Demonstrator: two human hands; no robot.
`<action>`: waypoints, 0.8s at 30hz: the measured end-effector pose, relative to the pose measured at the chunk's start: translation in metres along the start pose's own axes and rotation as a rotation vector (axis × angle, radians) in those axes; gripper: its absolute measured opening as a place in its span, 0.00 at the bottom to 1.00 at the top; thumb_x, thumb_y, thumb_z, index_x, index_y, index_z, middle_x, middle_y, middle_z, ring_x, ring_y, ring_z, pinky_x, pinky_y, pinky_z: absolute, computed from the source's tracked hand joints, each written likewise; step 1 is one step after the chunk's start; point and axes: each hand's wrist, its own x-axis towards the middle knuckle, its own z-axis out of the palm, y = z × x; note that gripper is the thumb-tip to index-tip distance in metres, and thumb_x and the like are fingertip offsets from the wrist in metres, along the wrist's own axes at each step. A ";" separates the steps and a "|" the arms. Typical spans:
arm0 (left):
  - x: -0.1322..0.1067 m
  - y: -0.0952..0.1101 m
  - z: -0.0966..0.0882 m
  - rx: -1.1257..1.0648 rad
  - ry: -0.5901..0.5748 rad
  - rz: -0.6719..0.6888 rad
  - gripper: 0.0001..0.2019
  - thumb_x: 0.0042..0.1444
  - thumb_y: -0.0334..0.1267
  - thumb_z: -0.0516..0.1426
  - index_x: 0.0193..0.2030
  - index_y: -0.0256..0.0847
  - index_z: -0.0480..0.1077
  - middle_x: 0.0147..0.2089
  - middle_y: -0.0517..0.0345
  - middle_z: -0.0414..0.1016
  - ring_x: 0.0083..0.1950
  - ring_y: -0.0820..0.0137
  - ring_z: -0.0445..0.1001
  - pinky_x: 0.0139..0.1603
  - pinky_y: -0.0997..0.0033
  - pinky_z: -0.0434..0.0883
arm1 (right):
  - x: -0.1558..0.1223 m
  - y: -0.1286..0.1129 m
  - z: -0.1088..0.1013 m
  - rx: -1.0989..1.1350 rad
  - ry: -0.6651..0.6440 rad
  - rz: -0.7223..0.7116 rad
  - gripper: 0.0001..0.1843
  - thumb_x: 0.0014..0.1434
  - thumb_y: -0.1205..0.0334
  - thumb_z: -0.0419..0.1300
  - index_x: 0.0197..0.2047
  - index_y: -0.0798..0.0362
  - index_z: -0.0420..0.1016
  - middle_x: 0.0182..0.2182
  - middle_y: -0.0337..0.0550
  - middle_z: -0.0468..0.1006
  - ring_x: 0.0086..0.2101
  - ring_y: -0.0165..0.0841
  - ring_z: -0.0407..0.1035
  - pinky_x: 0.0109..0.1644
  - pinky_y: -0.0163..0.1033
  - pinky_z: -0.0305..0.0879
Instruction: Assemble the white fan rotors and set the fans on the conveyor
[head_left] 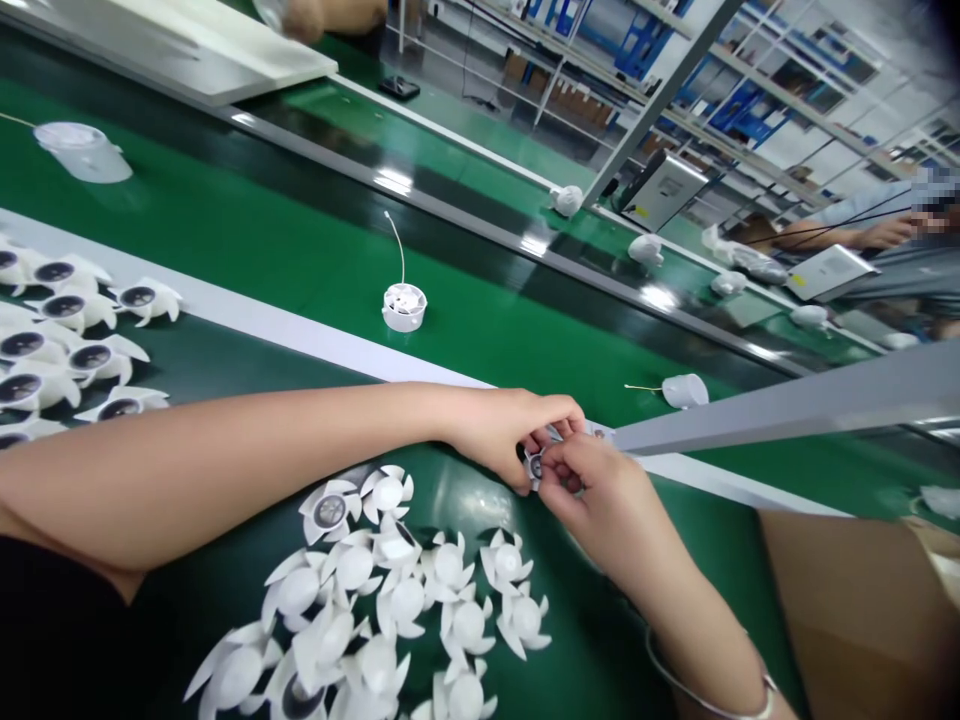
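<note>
My left hand (517,430) is curled around a small white fan blade (534,468) with a dark ring at its hub, mostly hidden by the fingers. From the right, my right hand (592,475) meets it, its thumb and fingers pinched at the same fan blade. Whether the right fingers hold a further small part cannot be made out. Below the hands, several white fan blades (405,600) lie in a loose heap on the dark green table (600,620). At the far left, more fan blades (90,358) sit with their dark hubs facing up.
A green conveyor belt (300,270) runs beyond the table, carrying a white round housing with a wire (405,307) and another white housing (685,391). A grey metal post (795,400) slants in at right, above a cardboard box (847,600). Another person's arm (847,238) shows across the line.
</note>
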 end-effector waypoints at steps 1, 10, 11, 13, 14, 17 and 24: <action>0.000 0.000 0.000 -0.008 -0.001 0.003 0.34 0.41 0.22 0.66 0.55 0.46 0.61 0.54 0.57 0.74 0.50 0.67 0.77 0.51 0.65 0.75 | 0.000 -0.001 0.000 -0.015 0.001 -0.004 0.04 0.56 0.69 0.58 0.30 0.53 0.72 0.30 0.40 0.74 0.29 0.32 0.69 0.32 0.35 0.61; 0.001 -0.003 -0.001 -0.046 -0.007 -0.020 0.34 0.40 0.24 0.67 0.54 0.46 0.62 0.58 0.54 0.70 0.54 0.65 0.75 0.52 0.64 0.74 | -0.007 -0.013 -0.002 -0.193 0.025 -0.070 0.07 0.60 0.68 0.56 0.31 0.54 0.74 0.29 0.42 0.75 0.29 0.33 0.70 0.32 0.37 0.61; 0.002 -0.004 -0.001 -0.037 -0.004 -0.027 0.35 0.40 0.24 0.67 0.55 0.46 0.62 0.59 0.54 0.69 0.55 0.64 0.75 0.53 0.63 0.74 | -0.010 -0.018 -0.001 -0.266 0.036 -0.104 0.09 0.61 0.69 0.55 0.31 0.54 0.74 0.28 0.42 0.74 0.28 0.33 0.70 0.31 0.37 0.60; 0.002 -0.005 -0.001 -0.013 -0.002 -0.034 0.36 0.39 0.24 0.68 0.54 0.46 0.61 0.60 0.53 0.67 0.55 0.63 0.75 0.54 0.62 0.74 | -0.016 -0.028 0.001 -0.449 0.056 -0.171 0.10 0.61 0.70 0.54 0.32 0.55 0.76 0.25 0.43 0.73 0.24 0.33 0.68 0.29 0.39 0.57; 0.003 -0.005 -0.001 -0.007 -0.002 -0.033 0.35 0.39 0.25 0.68 0.54 0.45 0.61 0.60 0.52 0.67 0.55 0.63 0.75 0.54 0.62 0.74 | -0.020 -0.032 0.002 -0.535 0.066 -0.198 0.11 0.61 0.71 0.53 0.34 0.56 0.77 0.24 0.43 0.73 0.23 0.33 0.66 0.28 0.40 0.56; 0.003 -0.003 -0.002 -0.003 -0.004 -0.026 0.35 0.40 0.26 0.69 0.54 0.45 0.61 0.60 0.52 0.67 0.56 0.63 0.74 0.54 0.62 0.74 | -0.026 -0.038 0.001 -0.625 0.075 -0.200 0.14 0.61 0.72 0.52 0.41 0.57 0.79 0.24 0.43 0.74 0.21 0.33 0.65 0.26 0.41 0.53; 0.002 -0.003 -0.002 0.014 -0.002 -0.009 0.33 0.38 0.26 0.70 0.51 0.43 0.62 0.53 0.55 0.71 0.54 0.64 0.75 0.54 0.62 0.75 | -0.003 -0.007 -0.018 -0.120 0.215 0.017 0.12 0.66 0.65 0.52 0.44 0.52 0.76 0.37 0.45 0.80 0.35 0.35 0.74 0.38 0.38 0.67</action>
